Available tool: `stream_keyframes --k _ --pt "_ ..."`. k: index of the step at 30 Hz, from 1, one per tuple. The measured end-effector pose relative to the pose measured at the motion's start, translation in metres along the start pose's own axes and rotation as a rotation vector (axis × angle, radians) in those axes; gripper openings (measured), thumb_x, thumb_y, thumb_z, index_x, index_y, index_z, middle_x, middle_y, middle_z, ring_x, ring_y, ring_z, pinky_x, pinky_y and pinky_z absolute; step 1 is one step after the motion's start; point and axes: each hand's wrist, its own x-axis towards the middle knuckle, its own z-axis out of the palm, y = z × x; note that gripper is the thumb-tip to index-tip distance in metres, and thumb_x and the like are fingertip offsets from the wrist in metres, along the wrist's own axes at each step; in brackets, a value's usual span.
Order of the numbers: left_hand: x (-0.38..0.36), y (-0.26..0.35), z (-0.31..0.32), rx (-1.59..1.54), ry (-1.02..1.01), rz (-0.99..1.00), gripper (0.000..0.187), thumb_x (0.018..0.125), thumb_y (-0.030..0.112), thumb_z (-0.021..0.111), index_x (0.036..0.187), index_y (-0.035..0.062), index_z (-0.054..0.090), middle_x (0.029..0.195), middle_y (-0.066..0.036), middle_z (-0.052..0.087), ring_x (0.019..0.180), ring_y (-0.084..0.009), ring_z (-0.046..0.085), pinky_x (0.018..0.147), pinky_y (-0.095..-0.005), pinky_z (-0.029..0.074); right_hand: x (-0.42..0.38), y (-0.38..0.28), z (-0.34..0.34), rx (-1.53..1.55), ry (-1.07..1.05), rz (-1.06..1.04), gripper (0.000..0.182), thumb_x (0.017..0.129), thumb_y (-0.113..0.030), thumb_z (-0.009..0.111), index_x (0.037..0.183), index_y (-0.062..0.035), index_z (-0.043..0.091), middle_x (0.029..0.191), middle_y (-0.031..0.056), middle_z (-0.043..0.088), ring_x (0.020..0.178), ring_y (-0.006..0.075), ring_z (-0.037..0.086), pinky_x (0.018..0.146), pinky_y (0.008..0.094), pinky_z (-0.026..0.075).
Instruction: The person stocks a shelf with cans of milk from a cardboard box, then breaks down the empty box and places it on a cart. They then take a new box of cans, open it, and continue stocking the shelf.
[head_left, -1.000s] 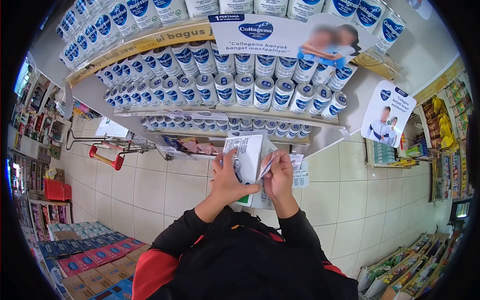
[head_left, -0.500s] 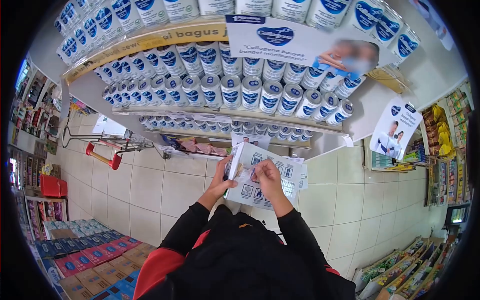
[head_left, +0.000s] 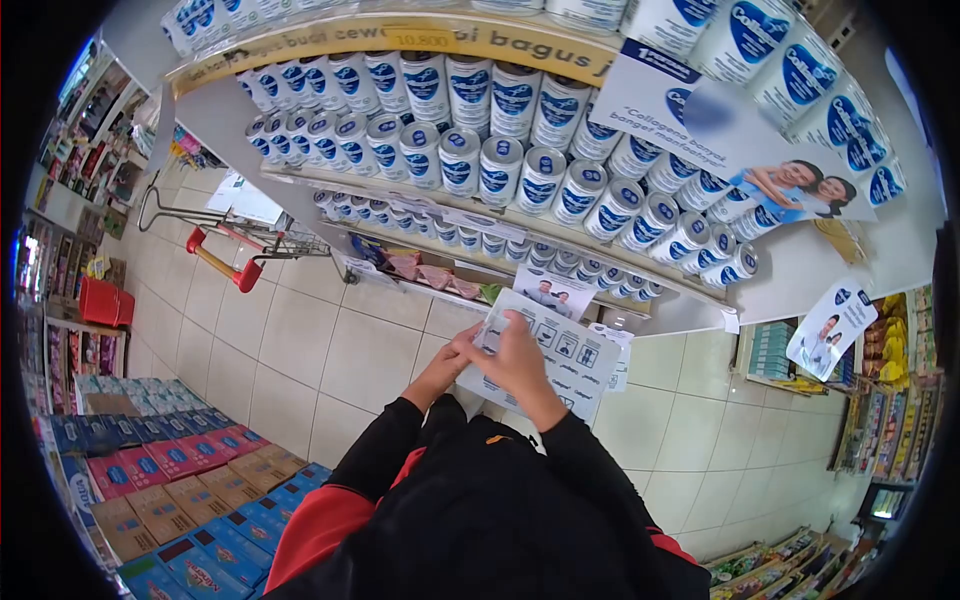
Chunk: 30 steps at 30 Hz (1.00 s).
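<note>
A white cardboard carton (head_left: 555, 365) printed with rows of dark handling icons is tilted in front of my body. My left hand (head_left: 440, 368) is closed at the carton's left edge, its fingertips partly hidden behind my other hand. My right hand (head_left: 517, 362) reaches across the printed face to that same edge, fingers bent and touching the left hand. One digit of the right hand points up along the top of the carton. What lies between the two hands is covered.
Shelves of white-and-blue cans (head_left: 500, 165) rise in front. A shopping cart (head_left: 225, 255) stands at left, with stacked water cartons (head_left: 165, 515) at lower left. A hanging promo card (head_left: 833, 330) juts out at right, and product racks (head_left: 790, 570) fill the lower right.
My right hand has moved from a pinch over the carton's face to its left edge, against my left hand. The view has turned left, shifting the shelves rightward.
</note>
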Motion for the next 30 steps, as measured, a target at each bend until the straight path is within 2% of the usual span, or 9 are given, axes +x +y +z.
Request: stream_keyframes --k 1,2,6,8,16,19,24,27,30 --pt "-0.001 0.001 0.001 0.099 0.008 0.034 0.052 0.079 0.023 0.052 0.124 0.0033 0.036 0.119 -0.009 0.044 0.108 -0.0162 0.041 0.092 -0.0292 0.031 -0.001 -0.012 0.004 -0.227 0.057 -0.082 0.076 0.057 -0.051 0.07 0.102 0.002 0.039 0.075 0.0165 0.052 0.075 0.0292 0.057 0.062 0.0373 0.046" --pt "0.0 -0.003 -0.002 0.141 0.007 0.048 0.051 0.081 0.024 0.051 0.126 0.0052 0.035 0.122 -0.008 0.042 0.112 -0.0153 0.038 0.093 -0.0294 0.03 -0.001 -0.018 0.008 -0.213 0.066 -0.128 0.065 0.061 -0.04 0.07 0.1 0.0036 0.042 0.078 0.018 0.053 0.077 0.033 0.056 0.064 0.0378 0.047" --pt "0.002 -0.007 -0.007 -0.026 -0.055 0.068 0.051 0.083 0.023 0.05 0.128 0.0069 0.033 0.125 -0.006 0.04 0.114 -0.0151 0.036 0.095 -0.0293 0.028 0.014 0.01 0.019 -0.197 -0.058 -0.128 0.042 0.064 -0.021 0.067 0.094 0.0018 0.051 0.08 0.0167 0.058 0.078 0.0301 0.058 0.063 0.0356 0.046" --pt "0.002 0.0 -0.01 -0.027 -0.114 0.024 0.051 0.083 0.021 0.052 0.129 0.0088 0.032 0.127 -0.005 0.037 0.115 -0.0159 0.036 0.095 -0.0292 0.028 0.015 0.019 0.002 0.122 -0.094 -0.064 0.024 0.065 -0.013 0.065 0.084 -0.0032 0.056 0.075 0.0132 0.06 0.07 0.0281 0.059 0.06 0.033 0.045" --pt "0.01 -0.017 -0.012 -0.014 -0.099 0.099 0.051 0.083 0.019 0.052 0.129 0.0087 0.033 0.126 -0.005 0.039 0.114 -0.0159 0.037 0.095 -0.029 0.029 0.003 0.043 -0.034 0.257 0.107 -0.008 0.024 0.062 -0.01 0.068 0.082 -0.0072 0.055 0.07 0.0101 0.059 0.062 0.0226 0.058 0.059 0.0318 0.045" --pt "0.011 -0.015 -0.018 -0.02 -0.092 0.106 0.049 0.082 0.018 0.053 0.127 0.0084 0.035 0.126 -0.007 0.038 0.114 -0.017 0.037 0.095 -0.0292 0.029 -0.007 0.098 -0.083 0.298 0.14 0.104 0.024 0.061 -0.006 0.068 0.081 -0.0062 0.054 0.071 0.0074 0.058 0.06 0.0174 0.056 0.056 0.0284 0.045" --pt "0.007 -0.014 -0.01 0.02 -0.096 0.108 0.048 0.083 0.016 0.051 0.127 0.0082 0.036 0.126 -0.007 0.038 0.114 -0.0174 0.038 0.095 -0.0291 0.028 -0.058 0.107 -0.151 0.346 0.195 0.221 0.024 0.06 -0.001 0.068 0.079 -0.0019 0.053 0.063 0.0045 0.056 0.056 0.0111 0.053 0.051 0.0234 0.043" --pt "0.006 -0.011 -0.007 0.045 -0.084 0.126 0.048 0.082 0.016 0.051 0.127 0.0081 0.035 0.125 -0.007 0.04 0.114 -0.0172 0.037 0.095 -0.0292 0.028 -0.093 0.137 -0.189 0.351 0.366 0.294 0.022 0.06 0.001 0.066 0.077 -0.0019 0.053 0.059 0.0025 0.054 0.053 0.0095 0.051 0.049 0.0218 0.041" --pt "0.011 -0.021 -0.018 0.056 -0.054 0.133 0.046 0.083 0.016 0.051 0.126 0.0087 0.037 0.121 -0.006 0.044 0.11 -0.0161 0.041 0.092 -0.0286 0.031 -0.138 0.193 -0.236 0.07 0.632 0.361 0.014 0.06 0.002 0.061 0.071 -0.0011 0.053 0.057 0.0017 0.052 0.051 0.0088 0.048 0.047 0.0219 0.038"
